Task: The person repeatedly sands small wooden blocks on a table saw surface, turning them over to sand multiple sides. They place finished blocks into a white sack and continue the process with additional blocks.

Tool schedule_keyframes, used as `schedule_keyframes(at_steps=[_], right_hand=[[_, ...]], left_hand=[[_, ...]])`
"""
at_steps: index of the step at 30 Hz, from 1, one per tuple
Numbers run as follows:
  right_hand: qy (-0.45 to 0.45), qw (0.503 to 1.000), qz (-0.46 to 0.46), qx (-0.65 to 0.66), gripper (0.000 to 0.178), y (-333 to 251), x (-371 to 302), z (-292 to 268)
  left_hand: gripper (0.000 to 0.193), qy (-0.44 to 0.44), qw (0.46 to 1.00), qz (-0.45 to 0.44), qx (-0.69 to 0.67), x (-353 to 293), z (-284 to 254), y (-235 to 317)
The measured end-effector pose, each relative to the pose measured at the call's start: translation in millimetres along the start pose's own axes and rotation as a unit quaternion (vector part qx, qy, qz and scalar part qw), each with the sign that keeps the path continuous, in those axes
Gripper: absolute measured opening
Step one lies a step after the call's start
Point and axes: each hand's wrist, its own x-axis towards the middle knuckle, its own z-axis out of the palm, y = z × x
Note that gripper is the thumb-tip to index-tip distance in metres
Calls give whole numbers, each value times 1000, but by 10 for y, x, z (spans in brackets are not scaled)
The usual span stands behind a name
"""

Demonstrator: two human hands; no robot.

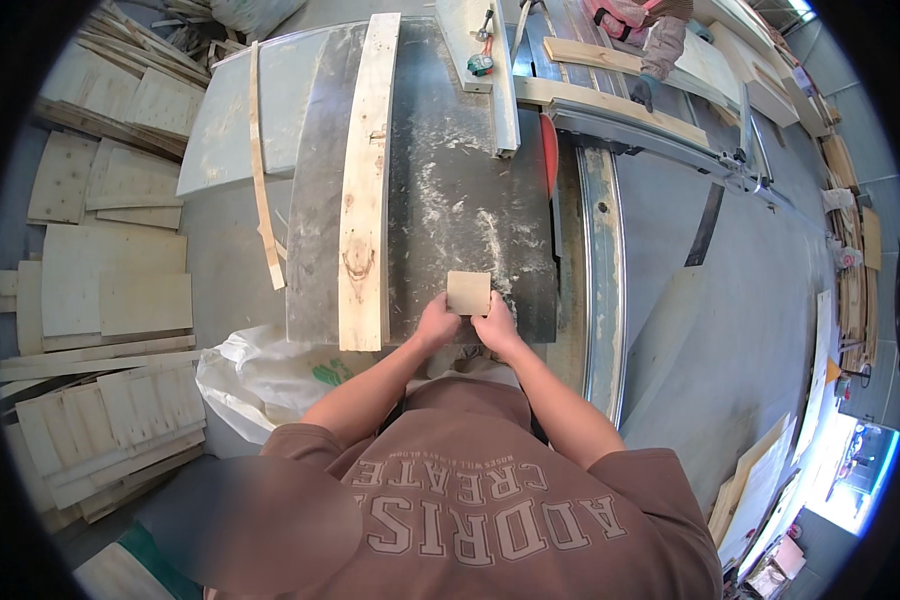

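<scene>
The left hand (pixel 437 322) and the right hand (pixel 496 325) are close together, both closed on a small square wooden piece (pixel 468 293), each gripping it near one of its two corners closest to the person. The piece sits just ahead of the hands, over the near part of a dark tabletop (pixel 315 240) (whether it touches the surface, I cannot tell). Sawdust (pixel 490 235) is scattered ahead of the hands. To their left a long pale board (pixel 370 190) lies lengthwise on the tabletop, and farther left is a thin wooden strip (pixel 260 170). A white sack (pixel 245 375) slumps left of the forearms. Ahead and to the right of the hands stands a red upright part (pixel 549 155); well beyond it, a co-worker's gloved hand (pixel 643 94) reaches down near another board (pixel 625 112).
</scene>
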Motion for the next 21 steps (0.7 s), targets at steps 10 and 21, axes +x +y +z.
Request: schedule_keyframes(at_steps=[10, 21], right_hand=[[41, 815, -236, -527, 96, -444, 118, -247], [12, 778, -206, -593, 82, -393, 327, -164]], left_hand=[[102, 7, 798, 236, 555, 40, -216, 450], [52, 23, 766, 274, 580, 339, -178, 429]])
